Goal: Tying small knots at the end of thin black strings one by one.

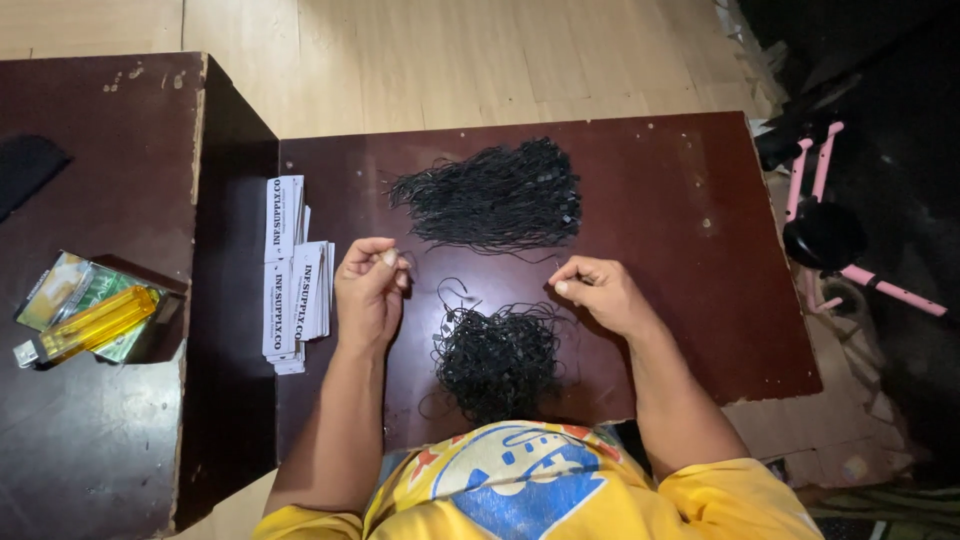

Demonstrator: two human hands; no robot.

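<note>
I see 2 heaps of thin black cords on the dark table [690, 190]: the spread pile [490, 195] at 12 o'clock and the tangled pile [497, 358] at 6 o'clock, close to my body. My left hand [368, 285] pinches 1 cord [452, 290] between thumb and fingertips; my right hand [598, 290] has fingers curled together, seemingly on the same strand. The cords look light, limp and snag-prone, best taken by an end. White card stacks [296, 270] lie at 9 o'clock.

Dark table [680, 200], two cord heaps [495, 195], paper tags [295, 270]
</note>
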